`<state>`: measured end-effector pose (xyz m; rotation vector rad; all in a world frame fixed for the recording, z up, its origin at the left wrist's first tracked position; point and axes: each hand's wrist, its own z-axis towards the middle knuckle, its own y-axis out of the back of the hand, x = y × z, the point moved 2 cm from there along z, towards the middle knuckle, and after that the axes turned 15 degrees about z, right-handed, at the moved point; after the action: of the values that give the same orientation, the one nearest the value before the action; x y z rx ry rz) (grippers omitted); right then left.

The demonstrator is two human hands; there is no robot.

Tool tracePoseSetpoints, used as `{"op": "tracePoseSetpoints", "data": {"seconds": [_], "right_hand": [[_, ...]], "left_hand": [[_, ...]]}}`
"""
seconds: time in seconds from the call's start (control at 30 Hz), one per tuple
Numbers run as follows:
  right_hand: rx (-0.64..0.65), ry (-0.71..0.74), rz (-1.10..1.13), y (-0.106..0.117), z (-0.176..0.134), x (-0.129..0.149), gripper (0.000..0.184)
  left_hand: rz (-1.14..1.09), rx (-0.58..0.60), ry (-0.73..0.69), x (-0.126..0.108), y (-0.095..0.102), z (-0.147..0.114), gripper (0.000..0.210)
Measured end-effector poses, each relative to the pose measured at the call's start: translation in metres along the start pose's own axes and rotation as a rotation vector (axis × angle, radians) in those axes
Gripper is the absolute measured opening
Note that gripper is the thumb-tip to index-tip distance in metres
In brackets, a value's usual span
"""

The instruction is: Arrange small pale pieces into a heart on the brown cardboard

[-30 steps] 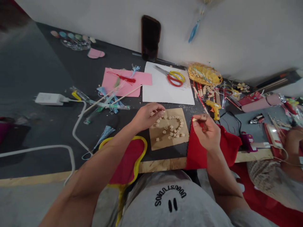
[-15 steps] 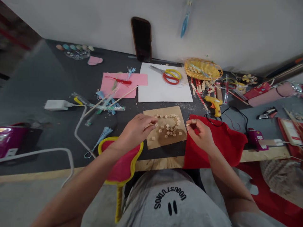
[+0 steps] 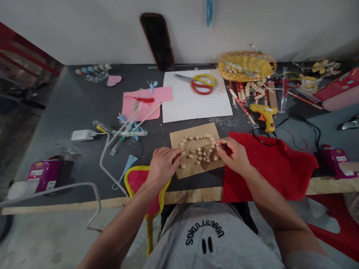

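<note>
Brown paper [image 3: 196, 170] lies between the two bare hands, and on it are the small pale pieces [image 3: 199, 138], shaped like little flowers. The left hand [image 3: 162, 166] is at the left end of an arch made by these pieces; its thumb and forefinger are near each other, but I cannot tell whether they grip one. The right hand [image 3: 235, 154] is at the right end of the arch, and its thumb and forefinger pinch one small piece [image 3: 217, 145]. Inside the arch, and below it, other pieces lie loosely in a group.

Under the right forearm there is a red cloth [image 3: 280, 170], which hangs over the front edge of the dark surface [image 3: 84, 160]. Under the left forearm is a red padded shape with a yellow border [image 3: 134, 181].

Behind the paper, a white board [image 3: 193, 108] carries scissors [image 3: 193, 79] with one yellow and one red handle. To its left lies pink paper [image 3: 165, 94] with a red tassel [image 3: 146, 100]; to its right, a yellow glue gun [image 3: 264, 111] and a woven basket [image 3: 244, 77]. At the back, a dark phone [image 3: 158, 41] leans against the wall [image 3: 98, 33].
</note>
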<state>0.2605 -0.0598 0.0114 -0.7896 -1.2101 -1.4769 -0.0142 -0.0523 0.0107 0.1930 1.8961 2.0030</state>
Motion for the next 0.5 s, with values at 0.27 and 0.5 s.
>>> {"op": "tracePoseSetpoints", "data": {"seconds": [0.27, 0.5], "right_hand": [[0.052, 0.058, 0.0, -0.0011, -0.0011, -0.0007, 0.01], [0.11, 0.005, -0.02, -0.0018, -0.0019, -0.0005, 0.011]], "left_hand": [[0.081, -0.093, -0.069, -0.0037, 0.0007, -0.0009, 0.019], [0.123, -0.105, -0.08, -0.0038, 0.0005, 0.0, 0.019]]}}
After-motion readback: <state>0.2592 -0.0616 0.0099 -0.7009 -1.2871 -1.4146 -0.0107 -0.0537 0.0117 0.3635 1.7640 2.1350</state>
